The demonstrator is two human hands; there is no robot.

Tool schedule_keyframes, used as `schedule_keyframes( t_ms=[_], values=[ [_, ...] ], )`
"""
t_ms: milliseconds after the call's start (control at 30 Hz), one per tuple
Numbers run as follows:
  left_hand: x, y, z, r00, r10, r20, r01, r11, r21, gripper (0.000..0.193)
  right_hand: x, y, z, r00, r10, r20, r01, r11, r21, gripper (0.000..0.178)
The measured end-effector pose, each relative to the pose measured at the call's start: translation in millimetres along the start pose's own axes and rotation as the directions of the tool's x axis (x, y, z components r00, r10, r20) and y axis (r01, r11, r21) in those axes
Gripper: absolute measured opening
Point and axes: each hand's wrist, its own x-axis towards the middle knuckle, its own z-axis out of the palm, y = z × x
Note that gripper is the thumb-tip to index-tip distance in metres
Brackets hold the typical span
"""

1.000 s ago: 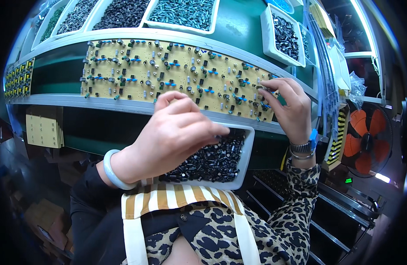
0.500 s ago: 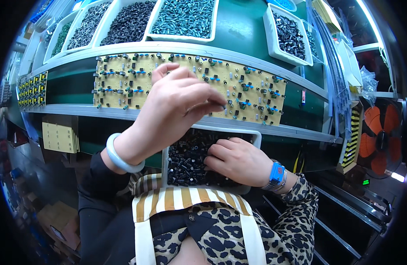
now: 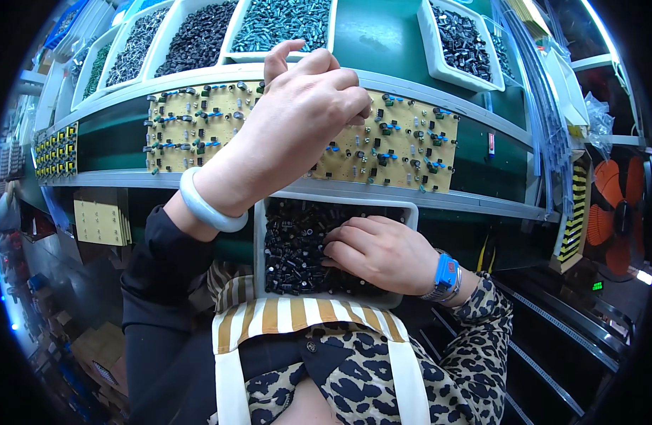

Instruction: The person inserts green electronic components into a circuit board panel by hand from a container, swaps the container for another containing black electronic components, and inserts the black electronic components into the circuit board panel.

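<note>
My left hand [image 3: 304, 127], with a pale bangle [image 3: 209, 202] at its wrist, hovers over the middle of a tan circuit board [image 3: 418, 152] filled with small parts. Its fingers are pinched together; whatever lies between the tips is hidden. Below the board's rail, in front of my body, sits a white bin [image 3: 261, 248] of small black cylindrical capacitors [image 3: 297, 248]. My right hand [image 3: 382, 255], wearing a blue watch [image 3: 445, 276], rests on these capacitors at the bin's right side. Its fingers are curled down, and I cannot see what is in them.
Along the back stand white trays of teal parts [image 3: 283, 25], black parts [image 3: 198, 35] and dark capacitors [image 3: 460, 46]. Metal rails [image 3: 219, 180] border the board. A smaller board with yellow parts [image 3: 57, 150] lies left; an orange-bladed fan [image 3: 616, 212] stands right.
My left hand has moved up and slightly right over the board. My right hand stays in the bin with its fingers slightly shifted. The view has tilted a little.
</note>
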Motion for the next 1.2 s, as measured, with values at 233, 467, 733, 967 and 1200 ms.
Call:
schedule_keyframes(
  t_ms=[233, 467, 733, 967, 1200],
  values=[
    [3, 4, -3, 1.000, 0.017, 0.014, -0.018, 0.997, 0.075, 0.006, -4, 0, 0, 1.000, 0.013, -0.010, -0.013, 1.000, -0.003, 0.025],
    [5, 9, -13, 0.984, 0.147, 0.103, -0.159, 0.979, 0.124, 0.020, -4, 0, -2, 0.986, 0.043, -0.159, -0.030, 0.996, 0.084, 0.025],
    [-44, 52, -29, 0.976, 0.163, 0.147, -0.159, 0.987, -0.039, 0.022, -19, 25, -65, 0.757, 0.398, -0.519, -0.376, 0.914, 0.151, 0.022],
    [-83, 79, -22, 0.766, 0.417, 0.489, -0.285, 0.902, -0.324, 0.010, -23, 72, -84, 0.589, 0.650, -0.480, -0.495, 0.760, 0.421, 0.017],
    [-89, 74, -22, 0.849, 0.366, 0.382, -0.180, 0.879, -0.441, 0.010, -12, 83, -98, 0.726, 0.511, -0.460, -0.576, 0.817, -0.002, 0.021]
  ],
)
